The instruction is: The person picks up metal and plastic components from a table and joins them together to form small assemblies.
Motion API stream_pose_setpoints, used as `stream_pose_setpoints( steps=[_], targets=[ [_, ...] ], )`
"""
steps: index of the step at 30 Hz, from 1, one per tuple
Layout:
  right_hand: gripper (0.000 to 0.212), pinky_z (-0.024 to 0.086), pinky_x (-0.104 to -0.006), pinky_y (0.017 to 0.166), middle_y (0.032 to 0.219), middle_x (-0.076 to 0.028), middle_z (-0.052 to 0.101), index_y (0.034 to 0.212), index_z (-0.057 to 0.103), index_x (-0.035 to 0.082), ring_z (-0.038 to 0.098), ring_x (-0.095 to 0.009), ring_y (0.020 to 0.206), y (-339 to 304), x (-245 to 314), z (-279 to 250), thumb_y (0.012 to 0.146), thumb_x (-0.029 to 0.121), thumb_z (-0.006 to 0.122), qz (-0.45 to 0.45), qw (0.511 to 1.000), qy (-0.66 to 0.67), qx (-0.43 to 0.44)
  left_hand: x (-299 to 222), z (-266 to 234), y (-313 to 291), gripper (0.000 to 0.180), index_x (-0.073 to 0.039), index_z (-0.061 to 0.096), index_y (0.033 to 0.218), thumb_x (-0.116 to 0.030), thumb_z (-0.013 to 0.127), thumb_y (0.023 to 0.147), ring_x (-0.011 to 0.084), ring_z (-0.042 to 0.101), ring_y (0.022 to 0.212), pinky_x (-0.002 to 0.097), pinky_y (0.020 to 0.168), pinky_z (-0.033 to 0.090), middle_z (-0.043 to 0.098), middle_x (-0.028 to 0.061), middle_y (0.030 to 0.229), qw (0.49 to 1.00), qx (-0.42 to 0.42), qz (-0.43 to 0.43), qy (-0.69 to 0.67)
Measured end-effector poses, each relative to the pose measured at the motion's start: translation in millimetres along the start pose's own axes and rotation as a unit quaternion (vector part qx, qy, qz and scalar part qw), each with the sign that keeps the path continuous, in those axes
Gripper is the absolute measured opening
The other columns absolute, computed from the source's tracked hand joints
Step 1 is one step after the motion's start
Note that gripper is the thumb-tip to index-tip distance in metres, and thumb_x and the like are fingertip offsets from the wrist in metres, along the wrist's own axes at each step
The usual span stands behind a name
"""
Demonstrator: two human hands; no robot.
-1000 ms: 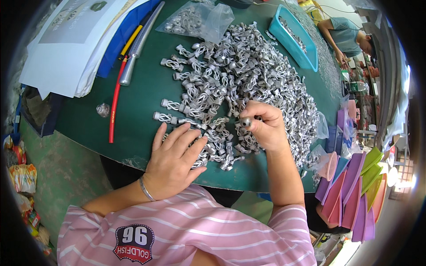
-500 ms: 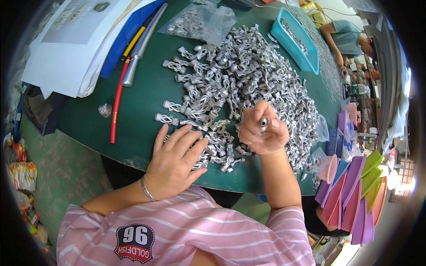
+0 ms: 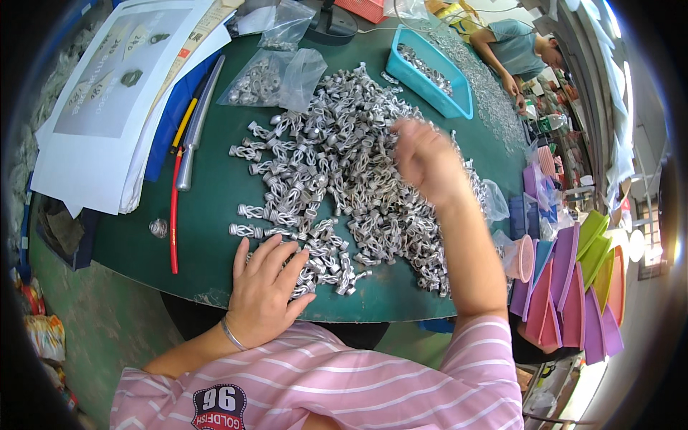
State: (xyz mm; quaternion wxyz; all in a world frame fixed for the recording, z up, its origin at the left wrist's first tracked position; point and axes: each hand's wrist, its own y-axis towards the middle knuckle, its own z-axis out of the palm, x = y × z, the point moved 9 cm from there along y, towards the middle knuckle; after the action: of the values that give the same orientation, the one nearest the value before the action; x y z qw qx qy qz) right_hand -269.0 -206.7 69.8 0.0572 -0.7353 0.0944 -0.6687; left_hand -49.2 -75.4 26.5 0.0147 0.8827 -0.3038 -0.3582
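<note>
A broad heap of small silver metal pieces (image 3: 351, 154), with looped bands and thicker ends, covers the middle of the green table (image 3: 208, 251). My left hand (image 3: 264, 287) lies palm down at the near edge of the heap. Its fingers are spread, and their tips touch or lie beside several loose pieces. My right hand (image 3: 430, 161) is over the far right part of the heap, blurred by motion. Its fingers point down into the pieces and are mostly hidden, so whether it holds anything cannot be seen.
Left of the heap lie a tapered metal rod (image 3: 192, 143), a red stick (image 3: 174, 215) and papers (image 3: 107, 93). Behind it are plastic bags of pieces (image 3: 261, 82) and a turquoise basket (image 3: 459, 106). Colourful bins (image 3: 566, 287) stand right. Another person (image 3: 512, 46) works at the far right.
My right hand, which held up a small silver piece with its round end showing, has moved away from me onto the heap. My left hand stays spread in its place. The view has shifted.
</note>
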Motion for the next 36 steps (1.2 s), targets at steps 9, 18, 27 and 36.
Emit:
stream_pose_setpoints(
  steps=[9, 18, 27, 36],
  targets=[
    [0.020, 0.043, -0.0235, 0.049, 0.096, -0.013, 0.062, 0.102, 0.057, 0.001, 0.054, -0.013, 0.060, 11, 29, 47, 0.083, 0.002, 0.052, -0.275, 0.933, -0.230, 0.045, 5, -1, -3, 0.061, -0.006, 0.052, 0.116, -0.026, 0.075, 0.064, 0.0320, 0.041, 0.117, 0.0553, 0.100, 0.022, 0.049, 0.0103, 0.120, 1.000, -0.010, 0.005, -0.015],
    [0.025, 0.051, -0.0361, 0.058, 0.094, -0.009, 0.059, 0.090, 0.059, 0.004, 0.062, -0.029, 0.072, -59, -15, 136, 0.066, -0.003, 0.057, -0.335, 0.745, -0.545, 0.191, 8, 0, -6, 0.055, -0.007, 0.053, 0.116, -0.029, 0.070, 0.069, 0.0293, 0.042, 0.117, 0.0554, 0.099, 0.022, 0.049, 0.0103, 0.117, 1.000, -0.010, 0.001, -0.019],
    [0.007, 0.049, -0.0371, 0.054, 0.073, -0.010, 0.055, 0.075, 0.055, 0.004, 0.061, -0.028, 0.066, -17, -17, 161, 0.069, 0.001, 0.056, -0.389, 0.695, -0.599, 0.078, 8, 0, -4, 0.056, -0.007, 0.053, 0.117, -0.028, 0.071, 0.068, 0.0291, 0.042, 0.117, 0.0551, 0.099, 0.023, 0.048, 0.0102, 0.118, 0.999, -0.016, 0.008, -0.027],
    [0.019, 0.045, -0.0319, 0.059, 0.077, -0.010, 0.059, 0.091, 0.061, 0.000, 0.057, -0.025, 0.067, -16, -10, 147, 0.073, 0.000, 0.067, -0.364, 0.840, -0.345, 0.208, 8, -1, -5, 0.055, -0.007, 0.052, 0.116, -0.028, 0.071, 0.068, 0.0295, 0.042, 0.117, 0.0555, 0.099, 0.023, 0.048, 0.0101, 0.119, 0.999, -0.018, 0.010, -0.028]
  ],
)
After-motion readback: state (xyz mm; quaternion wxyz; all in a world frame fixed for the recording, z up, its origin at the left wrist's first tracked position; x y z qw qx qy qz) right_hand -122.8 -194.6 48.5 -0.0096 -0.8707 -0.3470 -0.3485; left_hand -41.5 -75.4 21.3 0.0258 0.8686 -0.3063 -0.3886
